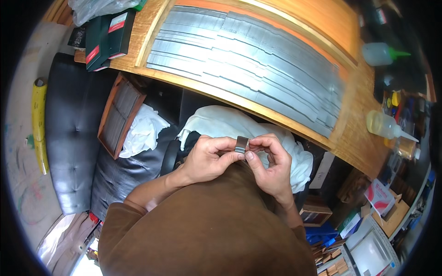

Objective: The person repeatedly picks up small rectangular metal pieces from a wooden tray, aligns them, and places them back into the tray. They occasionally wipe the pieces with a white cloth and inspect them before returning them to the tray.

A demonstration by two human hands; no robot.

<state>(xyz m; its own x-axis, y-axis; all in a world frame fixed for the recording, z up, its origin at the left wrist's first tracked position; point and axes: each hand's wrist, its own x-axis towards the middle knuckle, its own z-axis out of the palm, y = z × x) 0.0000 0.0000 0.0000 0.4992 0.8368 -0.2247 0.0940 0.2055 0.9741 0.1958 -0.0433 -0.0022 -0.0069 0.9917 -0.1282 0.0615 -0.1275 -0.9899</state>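
Between my two hands, close in front of my body, is a small curved strip (241, 143), dark, shiny and metal-looking. My left hand (208, 157) pinches its left side between thumb and fingers. From the other side, the thumb and fingertips of my right hand (270, 164) close on its right edge. Beyond my hands, a wooden tray (148, 69) holds rows of flat, overlapping grey metal-looking strips. A white cloth (220, 120) lies just behind my hands, under the tray's near edge.
To the left, a wooden frame (120, 116) of dark strips leans by a crumpled white cloth (143, 131) on a black padded seat (69, 138). Dark boxes (109, 39) stand at the upper left. Squeeze bottles (383, 124) and a pink-and-white box (380, 197) are at the right.
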